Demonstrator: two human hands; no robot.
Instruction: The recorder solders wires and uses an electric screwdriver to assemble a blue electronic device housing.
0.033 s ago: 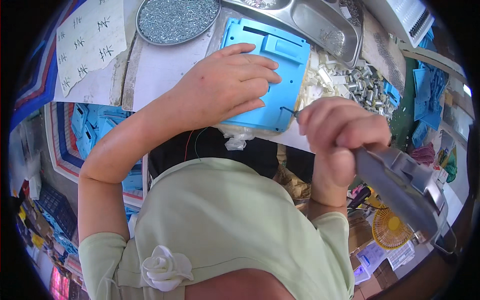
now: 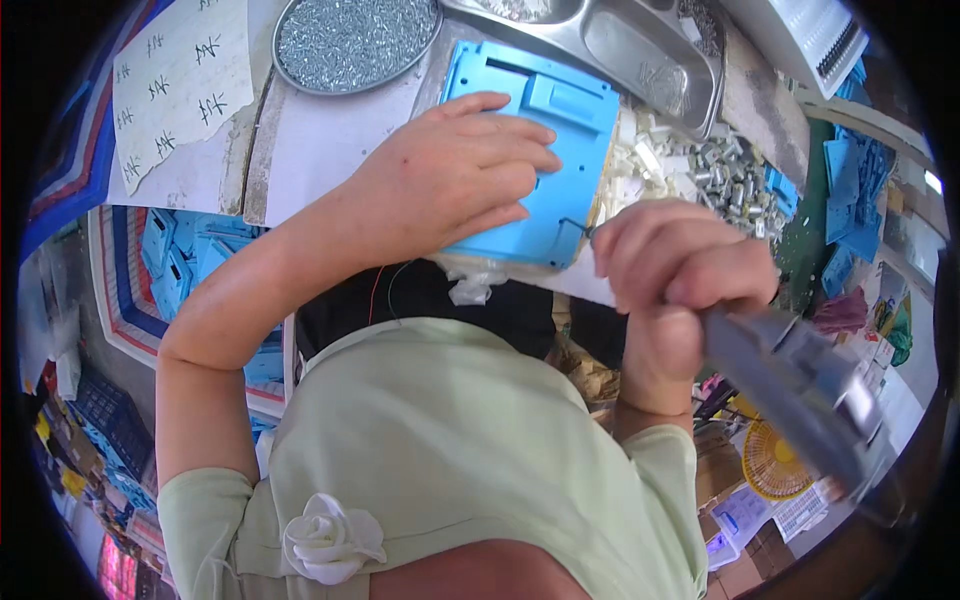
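A light-blue plastic panel (image 2: pixel 575 150) with slots and holes lies on the table in front of me. My left hand (image 2: pixel 455 170) rests flat over its left half, fingers spread and pressing on the surface. My right hand (image 2: pixel 685 255) is wrapped round a grey electric screwdriver (image 2: pixel 775 365), whose rear end is smeared by motion. The thin bit (image 2: pixel 578 223) points left and meets the panel near its lower right corner. Whether a screw sits under the tip cannot be made out. Crumpled clear plastic (image 2: pixel 470 285) shows below the panel's near edge.
A round metal tray of screws (image 2: pixel 357 45) stands behind my left hand. At the back right are a steel compartment tray (image 2: pixel 625 50) and loose white and metal pieces (image 2: pixel 700 170). A striped bag (image 2: pixel 125 290) at left holds blue panels. A yellow fan (image 2: pixel 775 460) stands lower right.
The screwdriver's body has shifted slightly down and left and is more blurred. The panel and my left hand are nearly unchanged.
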